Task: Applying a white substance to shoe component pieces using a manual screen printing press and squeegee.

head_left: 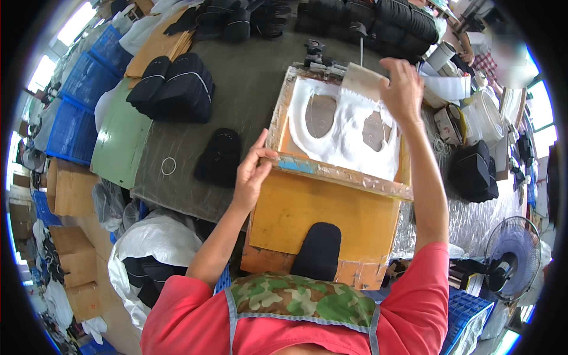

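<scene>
A wooden-edged printing screen (355, 182) lies in front of me, coated with thick white paste (340, 133) around two rounded openings. My left hand (254, 168) pinches the screen's near left corner, with its index finger pointing up along the side. At the far edge, my right hand (403, 94) has its fingers bent over the right end of a flat beige squeegee (361, 81), which leans at the paste. Below the screen is a yellow board (319, 207). On its near part lies a black insole (318, 251), partly tucked under my apron's edge. Another stack of black insoles (219, 157) sits left of my left hand.
Bundled black insoles (171, 89) stand at the far left of the table, with more rows (367, 23) at the back. Right of the screen are tubs (485, 115), another insole bundle (473, 171) and a fan (513, 257). Blue crates (74, 127) line the left.
</scene>
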A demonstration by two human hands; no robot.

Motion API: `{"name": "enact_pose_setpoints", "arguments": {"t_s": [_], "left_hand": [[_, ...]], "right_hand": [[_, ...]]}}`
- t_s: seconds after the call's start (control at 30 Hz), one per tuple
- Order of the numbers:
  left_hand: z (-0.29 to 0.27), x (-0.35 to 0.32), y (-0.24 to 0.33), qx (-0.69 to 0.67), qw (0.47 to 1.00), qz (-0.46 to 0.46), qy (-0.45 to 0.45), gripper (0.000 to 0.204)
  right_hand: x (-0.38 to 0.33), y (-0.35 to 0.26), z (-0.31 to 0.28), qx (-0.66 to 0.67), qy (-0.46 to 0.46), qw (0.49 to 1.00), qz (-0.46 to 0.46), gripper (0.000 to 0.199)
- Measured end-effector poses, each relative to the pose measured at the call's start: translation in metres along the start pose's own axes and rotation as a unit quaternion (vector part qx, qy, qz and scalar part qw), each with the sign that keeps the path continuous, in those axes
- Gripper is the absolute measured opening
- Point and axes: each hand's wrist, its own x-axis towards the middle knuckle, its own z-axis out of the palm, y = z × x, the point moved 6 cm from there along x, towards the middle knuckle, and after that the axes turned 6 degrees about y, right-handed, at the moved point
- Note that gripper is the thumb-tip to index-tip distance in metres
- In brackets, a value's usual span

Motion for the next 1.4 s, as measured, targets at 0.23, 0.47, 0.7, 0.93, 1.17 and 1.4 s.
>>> {"name": "enact_pose_setpoints", "arguments": {"t_s": [0.23, 0.47, 0.7, 0.93, 1.17, 1.4], "left_hand": [[0.03, 0.06, 0.108, 0.144, 0.975, 0.166, -0.038, 0.034], [0.036, 0.089, 0.103, -0.021, 0.983, 0.181, -0.009, 0.039], [0.021, 0.114, -0.034, 0.36, 0.928, 0.044, -0.084, 0.03], [0.103, 0.122, -0.05, 0.677, 0.704, 0.194, -0.094, 0.027], [0.081, 0.128, -0.057, 0.699, 0.683, 0.199, -0.069, 0.03], [0.098, 0.133, -0.06, 0.683, 0.706, 0.166, -0.087, 0.028]], "right_hand": [[-0.014, 0.108, -0.167, 0.026, 0.063, 0.98, 0.189, 0.02], [-0.153, 0.122, -0.089, 0.165, -0.018, 0.978, 0.123, 0.017], [-0.162, 0.05, 0.042, 0.12, -0.269, 0.925, 0.239, 0.041], [-0.162, 0.042, 0.023, 0.133, -0.105, 0.949, 0.265, 0.033], [-0.199, 0.099, -0.066, 0.318, -0.009, 0.826, 0.466, 0.03], [-0.324, 0.229, -0.141, 0.161, 0.013, 0.862, 0.481, 0.036]]}}
